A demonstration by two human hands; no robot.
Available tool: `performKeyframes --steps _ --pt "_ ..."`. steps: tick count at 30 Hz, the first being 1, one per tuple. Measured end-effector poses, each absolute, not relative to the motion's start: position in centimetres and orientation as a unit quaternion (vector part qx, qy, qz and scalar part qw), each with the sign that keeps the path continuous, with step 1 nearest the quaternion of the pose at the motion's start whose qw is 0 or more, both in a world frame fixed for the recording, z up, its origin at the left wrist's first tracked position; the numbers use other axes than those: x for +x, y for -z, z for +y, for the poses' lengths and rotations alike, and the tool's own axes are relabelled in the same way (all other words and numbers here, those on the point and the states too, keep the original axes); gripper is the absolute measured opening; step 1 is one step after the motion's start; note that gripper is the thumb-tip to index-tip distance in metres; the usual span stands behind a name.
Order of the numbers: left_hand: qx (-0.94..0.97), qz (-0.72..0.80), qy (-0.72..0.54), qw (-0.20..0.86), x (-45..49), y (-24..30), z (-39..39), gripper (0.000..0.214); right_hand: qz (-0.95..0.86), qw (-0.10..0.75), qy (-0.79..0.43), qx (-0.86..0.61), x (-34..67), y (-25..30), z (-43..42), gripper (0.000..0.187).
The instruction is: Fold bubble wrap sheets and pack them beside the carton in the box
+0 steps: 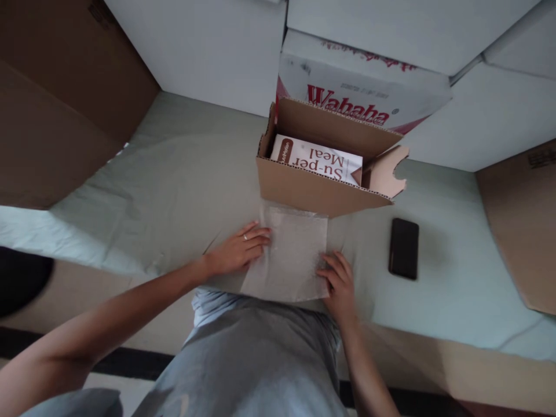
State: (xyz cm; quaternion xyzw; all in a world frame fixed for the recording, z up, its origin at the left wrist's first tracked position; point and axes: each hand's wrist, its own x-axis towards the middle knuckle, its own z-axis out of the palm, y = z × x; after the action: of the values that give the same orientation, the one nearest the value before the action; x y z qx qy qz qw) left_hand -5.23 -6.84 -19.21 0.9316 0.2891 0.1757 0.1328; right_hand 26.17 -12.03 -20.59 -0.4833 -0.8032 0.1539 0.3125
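Note:
A translucent sheet of bubble wrap [295, 255] lies flat at the front edge of the cloth-covered surface, close to my body. My left hand [243, 246], with a ring on one finger, rests at its left edge, fingers stretched out and lying flat. At the lower right edge, my right hand [339, 284] has its fingers bent over the wrap and closed on its border; the thumb is partly hidden. Just beyond the wrap stands an open brown cardboard box [321, 188]. Inside it is a white carton [319, 159] printed "Su-per Meal", upside down from my side.
A black phone [403, 249] lies to the right on the pale green cloth [182, 174]. Behind the open box, a white Wahaha box [360, 87] stands among larger white boxes [208, 46]. Brown cartons flank both sides, one at left [65, 110], another at right [525, 226].

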Motion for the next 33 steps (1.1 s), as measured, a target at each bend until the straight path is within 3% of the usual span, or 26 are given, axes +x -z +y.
performKeyframes --steps 5,9,12,15,20,24,29,33 --pt "0.906 0.346 -0.167 0.176 -8.3 18.2 -8.0 0.035 -0.816 0.281 -0.177 -0.473 27.5 19.4 -11.4 0.027" --pt "0.868 0.448 -0.119 0.178 -5.6 16.0 -8.5 0.03 -0.807 0.297 -0.191 -0.472 25.6 17.7 -10.4 0.035" --pt "0.85 0.499 -0.097 0.138 -1.3 15.8 -8.4 0.038 -0.828 0.23 -0.21 -0.466 21.6 17.6 -9.3 0.046" --pt "0.852 0.5 -0.104 0.114 1.4 17.5 -7.8 0.053 -0.843 0.156 -0.198 -0.476 18.5 18.7 -8.0 0.058" --pt "0.86 0.492 -0.082 0.112 -0.4 20.4 -6.9 0.076 -0.821 0.102 -0.14 -0.544 19.8 20.4 -7.1 0.059" --pt "0.852 0.505 -0.079 0.111 -1.5 19.4 -8.6 0.07 -0.795 0.104 -0.112 -0.587 21.5 19.8 -8.8 0.062" --pt "0.901 0.396 -0.067 0.164 -1.1 18.8 -11.6 0.071 -0.865 0.081 -0.166 -0.467 21.1 19.3 -12.0 0.069" --pt "0.901 0.388 -0.062 0.185 -3.0 19.4 -11.9 0.075 -0.862 0.068 -0.15 -0.479 23.2 20.0 -12.9 0.065"
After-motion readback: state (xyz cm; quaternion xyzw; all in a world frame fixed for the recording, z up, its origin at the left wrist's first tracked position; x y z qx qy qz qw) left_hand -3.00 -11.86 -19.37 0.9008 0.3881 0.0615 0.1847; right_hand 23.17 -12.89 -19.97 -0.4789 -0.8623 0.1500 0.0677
